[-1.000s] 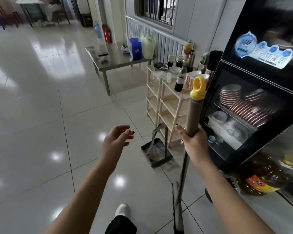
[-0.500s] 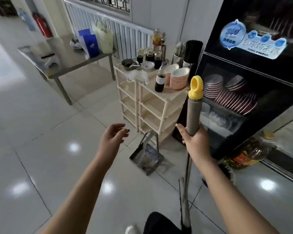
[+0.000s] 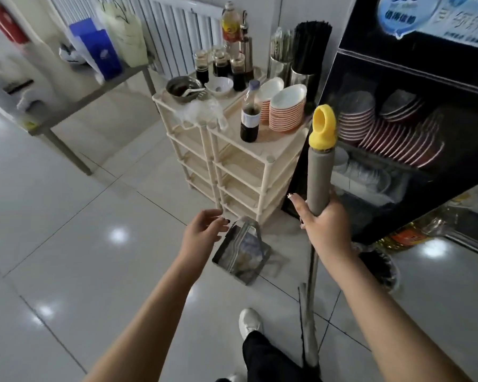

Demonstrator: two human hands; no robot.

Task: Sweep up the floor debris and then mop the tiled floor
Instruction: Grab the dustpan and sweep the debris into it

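Observation:
My right hand (image 3: 324,224) grips a broom (image 3: 319,175) by its grey foam handle, just below the yellow hanging cap; the shaft runs straight down to dark bristles near my feet. A metal dustpan (image 3: 239,257) with an upright loop handle stands on the white tiled floor (image 3: 66,257) in front of the shelf rack. My left hand (image 3: 203,234) hovers with loosely curled fingers just left of the dustpan's handle, holding nothing and a small gap away from it.
A cream plastic shelf rack (image 3: 243,172) carries sauce bottles, bowls and stacked plates. A black dish cabinet (image 3: 414,119) stands at the right with oil bottles at its foot. A metal table (image 3: 75,89) with bags is at the left, against a radiator. My white shoe (image 3: 249,322) is below.
I have stepped closer to the rack and dustpan, so they fill more of the view. My left hand has come nearer the dustpan handle. The right hand keeps its grip on the broom.

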